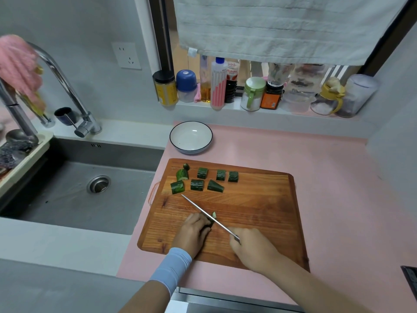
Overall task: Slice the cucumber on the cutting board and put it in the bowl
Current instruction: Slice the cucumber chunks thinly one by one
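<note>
While the left hand (194, 231) pins a cucumber stub (213, 215) under curled fingers (202, 220), the right hand (252, 247) grips the knife (198, 207); cut pieces (197, 184) dot the board (259, 199), the bowl (190, 152) bare.

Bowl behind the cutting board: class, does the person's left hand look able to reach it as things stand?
Probably yes. Only low cucumber pieces on the board lie between the left hand and the empty bowl, but that hand grips the cucumber end under the knife.

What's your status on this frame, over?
Left hand holds cucumber stub on cutting board; right hand grips knife, blade on stub. Cut pieces lie at board's far edge. Bowl empty, path clear.
</note>
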The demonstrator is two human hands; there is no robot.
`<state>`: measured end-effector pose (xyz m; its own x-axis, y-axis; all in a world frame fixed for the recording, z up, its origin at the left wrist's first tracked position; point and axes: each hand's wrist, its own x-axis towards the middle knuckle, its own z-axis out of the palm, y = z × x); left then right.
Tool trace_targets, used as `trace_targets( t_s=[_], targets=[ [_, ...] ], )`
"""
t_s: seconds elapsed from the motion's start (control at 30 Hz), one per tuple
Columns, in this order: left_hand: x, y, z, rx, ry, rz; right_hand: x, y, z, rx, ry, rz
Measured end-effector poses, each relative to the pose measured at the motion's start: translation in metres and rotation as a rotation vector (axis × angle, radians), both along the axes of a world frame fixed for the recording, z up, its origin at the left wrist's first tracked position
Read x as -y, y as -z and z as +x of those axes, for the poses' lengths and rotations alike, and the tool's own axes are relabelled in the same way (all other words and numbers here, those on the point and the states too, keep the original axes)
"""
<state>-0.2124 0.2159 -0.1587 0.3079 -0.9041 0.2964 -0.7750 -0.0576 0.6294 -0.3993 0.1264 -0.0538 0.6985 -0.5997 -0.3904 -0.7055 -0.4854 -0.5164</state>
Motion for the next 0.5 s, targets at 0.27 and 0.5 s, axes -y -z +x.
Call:
trace_targets(
  t_s=[0.27,0.5],
  targets=[
    [0.0,-0.001,-0.002,0.083,0.027,-0.006,0.001,0.001,0.025,-0.032,0.038,0.036],
    [0.0,0.0,-0.003,0.074,-0.005,-0.023,0.001,-0.003,0.019,-0.01,0.008,0.004]
  ],
)
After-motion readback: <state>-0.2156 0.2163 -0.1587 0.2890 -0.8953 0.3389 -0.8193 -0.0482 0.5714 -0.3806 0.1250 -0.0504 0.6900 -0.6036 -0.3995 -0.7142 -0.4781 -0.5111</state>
